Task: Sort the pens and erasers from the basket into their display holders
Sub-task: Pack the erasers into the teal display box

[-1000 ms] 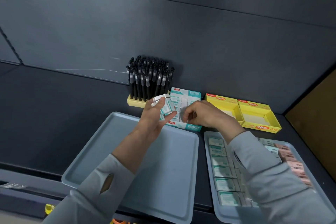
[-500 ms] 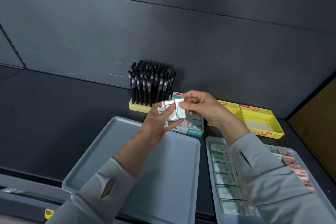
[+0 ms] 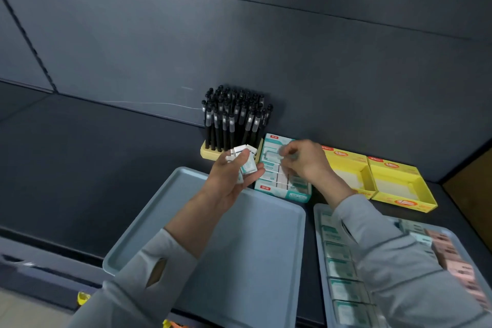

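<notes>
White-and-teal erasers (image 3: pixel 245 162) are gripped as a small stack in the left hand (image 3: pixel 229 181), just beside the teal display box (image 3: pixel 283 193) on the bench (image 3: pixel 93 168). A single eraser (image 3: pixel 282 153), blurred, is pinched by the right hand (image 3: pixel 306 161) above that box; black pens (image 3: pixel 234 117) are stood behind.

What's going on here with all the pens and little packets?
A person is stocking a stationery display by hand. The left hand holds a small bunch of erasers, while the right hand pinches a single eraser over the teal display box, which is already partly filled. The black pens stand in their yellow holder behind. More wrapped erasers wait in the grey tray on the right, and two yellow boxes sit beside the teal one.
</notes>
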`<state>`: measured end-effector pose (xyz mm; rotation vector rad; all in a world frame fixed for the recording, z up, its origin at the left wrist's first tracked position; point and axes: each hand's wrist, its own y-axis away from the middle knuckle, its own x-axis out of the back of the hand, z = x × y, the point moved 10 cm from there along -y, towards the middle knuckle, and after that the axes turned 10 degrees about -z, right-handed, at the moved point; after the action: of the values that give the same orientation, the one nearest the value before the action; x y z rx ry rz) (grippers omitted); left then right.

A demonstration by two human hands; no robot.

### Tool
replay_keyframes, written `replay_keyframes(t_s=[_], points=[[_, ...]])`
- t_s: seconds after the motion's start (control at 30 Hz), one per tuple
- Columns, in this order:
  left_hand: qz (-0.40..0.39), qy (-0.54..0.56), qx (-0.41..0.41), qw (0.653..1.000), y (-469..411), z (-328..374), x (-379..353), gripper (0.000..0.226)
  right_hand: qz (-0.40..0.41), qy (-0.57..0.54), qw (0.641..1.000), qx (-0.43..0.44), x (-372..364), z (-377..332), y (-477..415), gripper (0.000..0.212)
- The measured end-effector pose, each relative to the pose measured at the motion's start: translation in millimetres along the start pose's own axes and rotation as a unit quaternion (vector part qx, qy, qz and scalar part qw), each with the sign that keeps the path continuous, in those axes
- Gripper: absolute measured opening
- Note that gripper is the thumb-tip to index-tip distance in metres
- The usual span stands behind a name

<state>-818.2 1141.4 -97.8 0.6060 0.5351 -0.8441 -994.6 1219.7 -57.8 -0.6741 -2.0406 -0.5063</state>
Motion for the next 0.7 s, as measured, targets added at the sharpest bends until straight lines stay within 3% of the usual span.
replay_keyframes(t_s=[0.13,0.33,0.43,0.53,0.6,0.7], points=[[-0.005,-0.002,0.009,1.000,2,-1,-1,0.030,0.059,0.076,0.994,0.059,-1,-19,-4,0.016],[-0.028,-0.015,0.010,0.999,5,-2,-1,0.030,0.084,0.106,0.989,0.056,-2,-19,-8,0.013],[-0.042,-0.019,0.005,0.999,3,-3,-5,0.033,0.053,-0.053,0.996,0.037,2,-18,-1,0.014],[-0.066,-0.028,0.003,0.997,3,-4,-14,0.034,-0.091,-0.333,0.938,0.028,-16,-29,11,0.018],[-0.085,-0.041,0.004,0.996,3,-6,-22,0.031,-0.135,-0.375,0.915,0.060,-18,-39,18,0.011],[-0.099,-0.045,0.007,0.994,5,-7,-29,0.018,-0.091,-0.395,0.913,0.050,-5,-26,18,0.018]])
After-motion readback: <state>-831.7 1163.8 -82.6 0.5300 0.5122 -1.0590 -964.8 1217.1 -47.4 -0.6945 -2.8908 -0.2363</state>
